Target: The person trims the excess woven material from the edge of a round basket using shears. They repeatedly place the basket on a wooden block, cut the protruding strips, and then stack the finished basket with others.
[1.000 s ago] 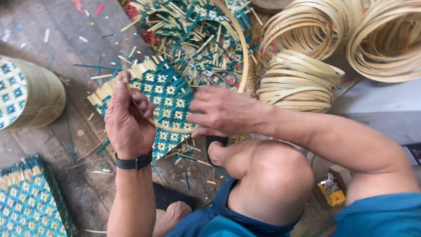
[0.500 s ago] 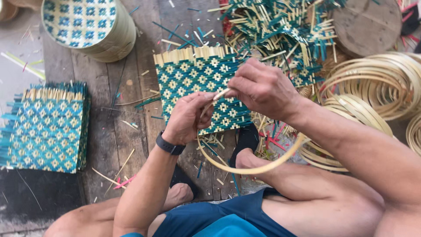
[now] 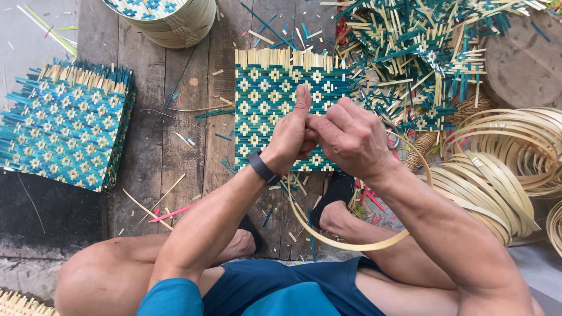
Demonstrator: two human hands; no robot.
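My left hand (image 3: 293,137), with a black wristband (image 3: 261,167), and my right hand (image 3: 353,142) are pressed together, fingers closed, the left thumb pointing up. Both grip the ends of a thin bamboo strip (image 3: 351,246), which curves in a loop below them, over my foot. Where the ends meet is hidden inside the fingers. Under the hands lies a square woven mat (image 3: 266,88), teal and natural in a diamond pattern, flat on the wooden planks (image 3: 152,146).
A stack of similar woven mats (image 3: 64,134) sits at the left. A round woven basket (image 3: 170,20) stands at the top. Teal and natural offcuts (image 3: 410,52) pile up at upper right beside a round wooden block (image 3: 524,64). Coiled bamboo hoops (image 3: 503,169) fill the right.
My left hand left the mat's surface and met the right hand over the mat's near edge. The bamboo loop came down from the far right to hang under the hands.
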